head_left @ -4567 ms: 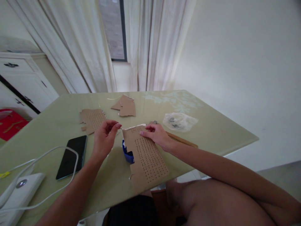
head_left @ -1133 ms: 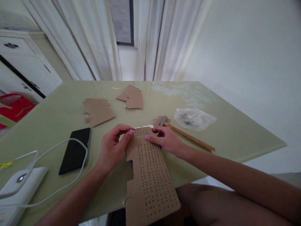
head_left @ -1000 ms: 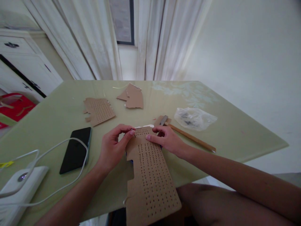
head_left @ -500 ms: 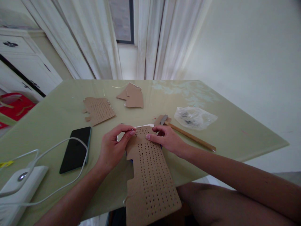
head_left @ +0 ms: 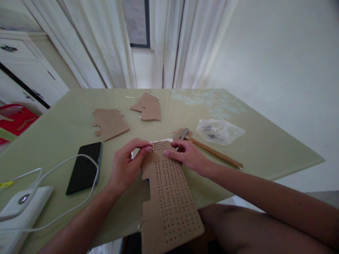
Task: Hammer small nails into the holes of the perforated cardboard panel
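Observation:
A long strip of brown cardboard [head_left: 156,222] with rows of small punched holes reaches over the near table edge. My left hand [head_left: 129,160] pinches a thin, dark, nail-like piece [head_left: 152,149] between thumb and forefinger, close above the far-left part of the cardboard. Most of that piece is hidden by the fingertips. At the far right edge, my right hand [head_left: 189,155] grips the cardboard, thumb flat on top and the other fingers curled by the edge. Something blue shows slightly under the cardboard. Just beyond the right hand lies a hammer [head_left: 214,152] with a wooden handle.
A clear plastic bag [head_left: 219,132] holding dark bits lies at right. Holed cardboard [head_left: 111,123] and torn cardboard pieces [head_left: 150,109] are farther back. To the left are a black phone [head_left: 83,169], a white cable [head_left: 66,158] across it, and a power strip [head_left: 31,208].
The whole view has shifted very slightly. Both hands keep their places on and above the cardboard, and the tip of the pinched piece shows a little less.

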### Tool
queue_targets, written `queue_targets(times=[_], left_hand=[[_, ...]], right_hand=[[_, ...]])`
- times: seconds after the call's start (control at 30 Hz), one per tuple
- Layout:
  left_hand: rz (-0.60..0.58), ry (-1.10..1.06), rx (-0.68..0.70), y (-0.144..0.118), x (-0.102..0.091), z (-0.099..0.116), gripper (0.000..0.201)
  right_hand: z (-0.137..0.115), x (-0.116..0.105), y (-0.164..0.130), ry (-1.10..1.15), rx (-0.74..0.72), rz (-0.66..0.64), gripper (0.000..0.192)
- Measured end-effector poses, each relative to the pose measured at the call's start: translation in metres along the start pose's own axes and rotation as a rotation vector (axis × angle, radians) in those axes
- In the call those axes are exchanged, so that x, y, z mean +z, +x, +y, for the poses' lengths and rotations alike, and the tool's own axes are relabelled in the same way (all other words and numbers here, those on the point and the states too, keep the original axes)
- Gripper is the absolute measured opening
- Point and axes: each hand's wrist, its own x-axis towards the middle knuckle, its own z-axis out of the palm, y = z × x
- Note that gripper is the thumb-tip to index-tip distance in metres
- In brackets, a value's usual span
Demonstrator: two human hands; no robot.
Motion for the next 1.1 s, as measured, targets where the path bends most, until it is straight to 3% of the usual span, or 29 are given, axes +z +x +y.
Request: queue_targets(times=[1.1], left_hand=[[-0.037,0.075,0.096,0.0022,-0.0032,0.0036,0.012]], right_hand=[[-0.0016,-0.0007,-0.0005,0.013,-0.009,-0.001,0.042]])
